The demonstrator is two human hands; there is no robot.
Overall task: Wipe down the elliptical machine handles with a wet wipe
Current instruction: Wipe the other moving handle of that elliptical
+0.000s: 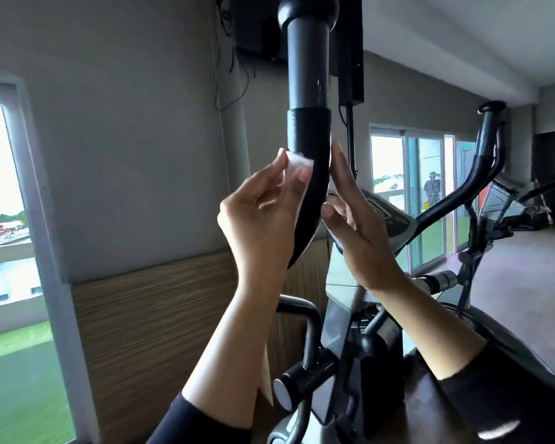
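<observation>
Wet white wipe (297, 168), thin and crumpled, is pinched by the left hand (263, 216) fingers against the curved black foam-covered handle (310, 174); the right hand (359, 229), fingers extended, is pressed flat on its right side.

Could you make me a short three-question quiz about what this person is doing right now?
1. True or false: the wet wipe is pressed on the near handle.
2. Which hand holds the wipe: A) left hand B) right hand?
3. Fill in: the console sits behind the ____ hand.

Key: 1 true; 2 A; 3 right.
</observation>
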